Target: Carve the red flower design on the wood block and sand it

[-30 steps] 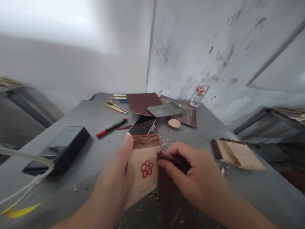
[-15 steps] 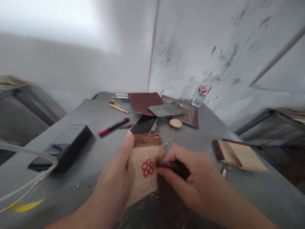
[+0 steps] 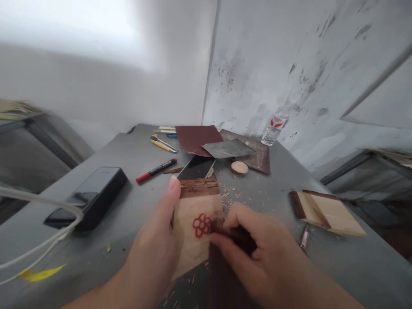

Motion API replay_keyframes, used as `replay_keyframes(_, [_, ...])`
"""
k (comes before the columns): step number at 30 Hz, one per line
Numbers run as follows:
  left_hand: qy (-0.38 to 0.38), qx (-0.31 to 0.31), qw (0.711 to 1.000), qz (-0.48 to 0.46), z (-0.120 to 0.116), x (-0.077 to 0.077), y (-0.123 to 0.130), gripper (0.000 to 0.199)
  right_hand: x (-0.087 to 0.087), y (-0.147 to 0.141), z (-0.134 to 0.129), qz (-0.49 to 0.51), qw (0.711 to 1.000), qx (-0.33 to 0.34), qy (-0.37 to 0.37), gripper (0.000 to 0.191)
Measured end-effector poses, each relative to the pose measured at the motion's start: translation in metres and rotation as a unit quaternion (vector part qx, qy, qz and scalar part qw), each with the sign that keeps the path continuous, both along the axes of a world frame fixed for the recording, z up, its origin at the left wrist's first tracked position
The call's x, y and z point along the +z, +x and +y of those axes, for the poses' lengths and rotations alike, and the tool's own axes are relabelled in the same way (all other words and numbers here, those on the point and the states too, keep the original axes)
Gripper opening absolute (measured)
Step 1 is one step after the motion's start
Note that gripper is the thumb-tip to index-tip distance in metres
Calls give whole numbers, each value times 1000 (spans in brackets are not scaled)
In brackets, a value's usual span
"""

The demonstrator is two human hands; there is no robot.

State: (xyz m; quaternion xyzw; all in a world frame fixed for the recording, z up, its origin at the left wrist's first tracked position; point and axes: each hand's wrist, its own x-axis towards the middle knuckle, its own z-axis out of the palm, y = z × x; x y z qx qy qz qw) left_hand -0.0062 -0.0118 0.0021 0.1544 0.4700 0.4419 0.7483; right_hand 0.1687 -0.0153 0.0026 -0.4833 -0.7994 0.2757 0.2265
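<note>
My left hand [image 3: 151,244] grips a pale wood piece [image 3: 191,244] from its left side, thumb up along the edge. The piece has a dark bark strip [image 3: 199,188] along its top and a red flower mark [image 3: 201,225] on its face. My right hand [image 3: 257,249] pinches a folded sheet of dark brown sandpaper [image 3: 225,279], pressing its fold against the wood's right part beside the flower. The sheet's lower end hangs below my hand, partly out of view.
On the grey table [image 3: 122,154] lie a black power bank [image 3: 96,198], a red-capped marker [image 3: 156,170], a yellow utility knife [image 3: 163,143], sandpaper sheets [image 3: 198,139], a wood disc [image 3: 239,168], wood pieces [image 3: 328,213], and wood shavings. A water bottle [image 3: 274,130] stands by the wall.
My right hand has moved down and left, bringing the sandpaper's fold up to the flower's right edge. The view has drifted slightly, and the wood stays in my left hand.
</note>
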Motion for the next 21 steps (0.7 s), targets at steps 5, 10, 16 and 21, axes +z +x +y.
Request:
replay_keyframes(5, [-35, 114, 989, 91, -1, 9, -1, 79, -1, -7, -3, -4, 999, -6, 46, 22])
replay_keyframes(10, [12, 167, 980, 108, 1, 11, 0, 90, -3, -10, -5, 9, 995, -48, 83, 24])
replay_keyframes(16, [34, 103, 993, 50, 1, -1, 1, 72, -6, -12, -8, 8, 997, -37, 63, 20])
replay_keyframes(21, [27, 197, 969, 146, 0, -3, 2, 87, -6, -15, -8, 10, 997, -15, 69, 17])
